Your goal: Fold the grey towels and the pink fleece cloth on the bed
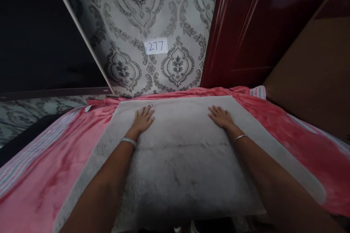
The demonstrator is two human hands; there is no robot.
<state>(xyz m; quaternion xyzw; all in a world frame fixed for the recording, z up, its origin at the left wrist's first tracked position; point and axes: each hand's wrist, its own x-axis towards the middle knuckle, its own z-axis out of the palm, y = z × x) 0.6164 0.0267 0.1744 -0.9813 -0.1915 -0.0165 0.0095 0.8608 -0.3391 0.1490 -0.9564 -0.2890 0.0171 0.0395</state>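
A large grey cloth [180,127] with a soft, plush-looking surface lies spread flat, with a faint crease running across its middle. My left hand [143,119] rests palm down on its far left part, fingers spread. Just beyond those fingertips is a small red mark [150,106]. On the far right part of the cloth, my right hand [221,116] also lies flat with its fingers apart. Both wrists wear a silvery bangle. Neither hand grips anything.
Under the grey cloth is a pink-red blanket [68,153] with striped edges. Behind stand a patterned wall [177,18] with a paper marked 277 [156,46] and a dark red door [240,25]. A black screen [46,36] is at left, a brown panel [314,69] at right.
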